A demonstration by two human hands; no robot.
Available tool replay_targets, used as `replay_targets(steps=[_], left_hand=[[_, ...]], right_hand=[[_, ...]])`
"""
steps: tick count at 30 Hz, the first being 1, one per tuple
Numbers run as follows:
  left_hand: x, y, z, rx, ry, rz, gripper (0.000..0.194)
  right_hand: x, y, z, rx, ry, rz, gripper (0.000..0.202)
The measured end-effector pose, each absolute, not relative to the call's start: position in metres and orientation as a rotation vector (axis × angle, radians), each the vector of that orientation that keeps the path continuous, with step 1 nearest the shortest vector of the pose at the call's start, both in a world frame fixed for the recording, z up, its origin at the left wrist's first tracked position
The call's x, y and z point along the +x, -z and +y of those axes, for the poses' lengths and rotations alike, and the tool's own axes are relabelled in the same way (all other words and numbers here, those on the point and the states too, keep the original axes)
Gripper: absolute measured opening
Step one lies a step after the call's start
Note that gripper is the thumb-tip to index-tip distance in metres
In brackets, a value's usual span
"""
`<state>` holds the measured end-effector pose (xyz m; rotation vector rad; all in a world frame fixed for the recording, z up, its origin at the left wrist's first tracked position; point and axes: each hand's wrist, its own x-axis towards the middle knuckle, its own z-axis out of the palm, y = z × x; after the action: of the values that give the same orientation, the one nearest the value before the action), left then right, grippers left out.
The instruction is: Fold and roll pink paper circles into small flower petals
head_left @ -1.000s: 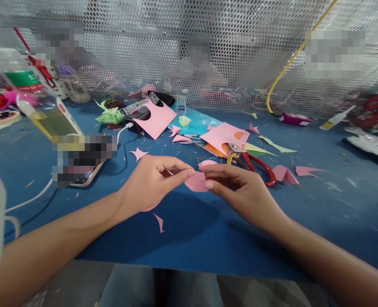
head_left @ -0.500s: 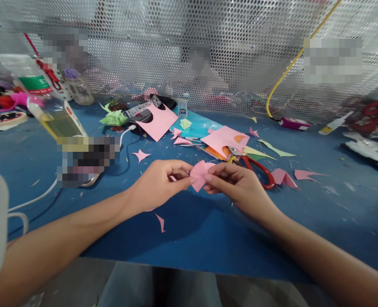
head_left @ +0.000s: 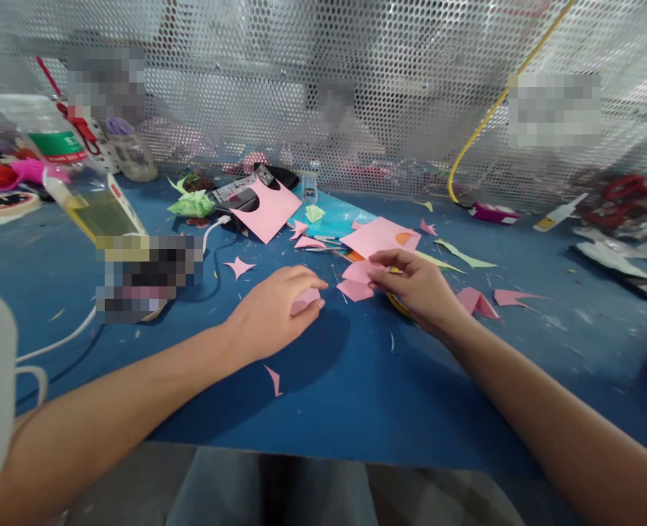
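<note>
The right hand (head_left: pixel 419 288) pinches a small pink paper piece (head_left: pixel 359 272) between thumb and fingertips, just above the blue tabletop (head_left: pixel 323 420) and in front of a larger pink sheet (head_left: pixel 378 235); whether it is one folded layer or overlaps another is hard to tell. The left hand (head_left: pixel 277 303) is loosely curled, thumb and forefinger tips apart, with another pink piece (head_left: pixel 304 302) showing between them; whether it is gripped cannot be told. Good handling here probably means a light pinch near the rim, edges lined up before any pressure, and thin paper kept off the yellow handle loop (head_left: pixel 399 305) under the right hand. At the left, a tilted clear bottle (head_left: pixel 101 208) holds yellowish liquid; the contents of the purple-topped jar (head_left: pixel 131 153) behind it are unclear.
</note>
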<state>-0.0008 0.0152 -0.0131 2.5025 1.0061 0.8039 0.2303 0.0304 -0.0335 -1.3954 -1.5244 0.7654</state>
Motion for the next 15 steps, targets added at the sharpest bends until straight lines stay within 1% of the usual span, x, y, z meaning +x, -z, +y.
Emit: replay_targets(steps=[3,8,15], left_hand=[[-0.001,0.016,0.016,2.54,-0.694,1.002,0.024],[-0.002,0.017,0.016,2.545,-0.66,1.004,0.023],[-0.002,0.018,0.016,2.554,-0.616,1.004,0.024]], right_hand=[[0.236,0.039,0.034,-1.473,-0.745,-1.652,0.022],[0.232,0.034,0.027,-1.586,-0.584,-1.892,0.014],[0.227,0.023,0.018,-1.661,-0.382,-2.111,0.026]])
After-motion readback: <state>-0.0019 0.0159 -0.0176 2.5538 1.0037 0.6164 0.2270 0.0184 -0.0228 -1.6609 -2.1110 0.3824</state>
